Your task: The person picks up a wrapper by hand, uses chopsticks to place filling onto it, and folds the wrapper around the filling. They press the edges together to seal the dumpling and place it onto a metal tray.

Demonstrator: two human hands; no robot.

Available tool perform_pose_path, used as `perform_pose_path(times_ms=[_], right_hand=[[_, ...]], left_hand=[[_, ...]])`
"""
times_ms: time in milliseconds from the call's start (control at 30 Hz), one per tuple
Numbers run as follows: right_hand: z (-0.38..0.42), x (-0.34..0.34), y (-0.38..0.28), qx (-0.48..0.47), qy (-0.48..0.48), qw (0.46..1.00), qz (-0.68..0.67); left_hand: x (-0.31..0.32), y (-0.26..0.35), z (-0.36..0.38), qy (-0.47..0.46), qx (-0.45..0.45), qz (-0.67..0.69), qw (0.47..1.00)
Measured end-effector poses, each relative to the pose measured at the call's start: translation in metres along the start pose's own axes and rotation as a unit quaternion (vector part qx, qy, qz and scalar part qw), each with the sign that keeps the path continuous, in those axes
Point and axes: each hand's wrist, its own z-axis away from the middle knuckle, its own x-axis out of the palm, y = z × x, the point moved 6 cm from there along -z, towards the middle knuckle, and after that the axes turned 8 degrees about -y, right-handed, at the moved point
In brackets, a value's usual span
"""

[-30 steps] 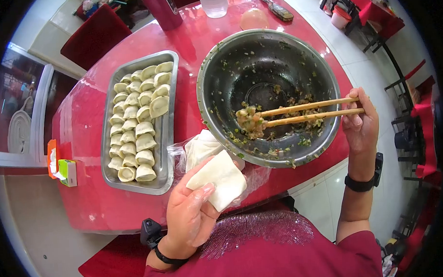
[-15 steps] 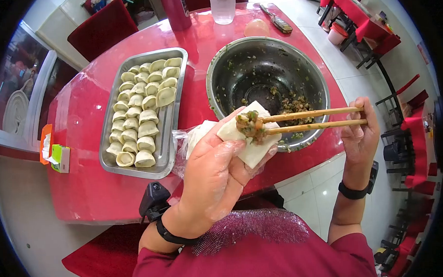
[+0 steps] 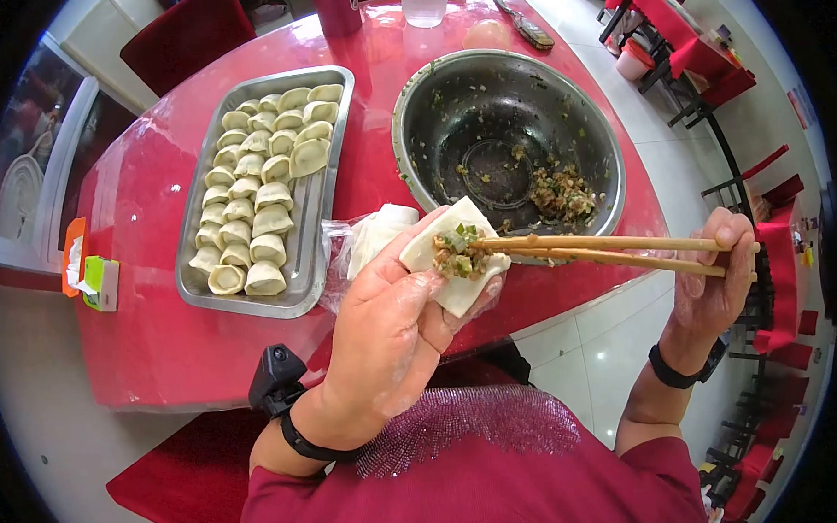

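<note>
A square dumpling wrapper (image 3: 463,297) lies across the fingers of my left hand (image 3: 388,322), its thumb pressed on the near edge. Filling with green bits (image 3: 457,249) sits in the middle of the wrapper. My right hand (image 3: 714,270) is closed round a pair of chopsticks (image 3: 602,246), whose tips touch the filling. Behind the wrapper stands a large metal bowl (image 3: 415,160) with a heap of filling (image 3: 564,194) on its right side. Left of my left hand, a stack of wrappers (image 3: 381,233) rests in clear plastic.
A metal tray (image 3: 312,238) with rows of folded dumplings (image 3: 250,184) lies on the red table (image 3: 145,345). At the back are a dark red bottle (image 3: 336,11), a clear container (image 3: 425,5) and a dark slim object (image 3: 524,25). A tissue pack (image 3: 101,282) lies at the left edge.
The chopstick tips have come closer together, and the filling now rests on the wrapper. My right hand has moved slightly right and down. The view has shifted a little.
</note>
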Motion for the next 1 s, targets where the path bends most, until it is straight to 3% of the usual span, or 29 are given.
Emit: perform_pose_path(times_ms=[533,833,900,933,1000], right_hand=[[0.009,-0.004,-0.013,-0.005,0.025,1.0,-0.017],[0.009,-0.012,-0.01,0.021,0.07,0.985,-0.154],[0.01,-0.018,-0.008,0.026,0.118,0.973,-0.196],[0.011,-0.019,-0.007,0.026,0.119,0.973,-0.196],[0.016,-0.036,-0.012,0.007,0.212,0.977,0.01]], left_hand=[[0.004,-0.012,0.006,-0.021,0.004,0.036,0.999],[0.011,-0.018,-0.003,-0.042,-0.003,0.043,0.998],[0.008,-0.019,-0.003,-0.039,-0.003,0.043,0.998],[0.006,-0.019,-0.003,-0.035,-0.001,0.042,0.998],[0.005,-0.016,0.0,-0.03,0.004,0.042,0.999]])
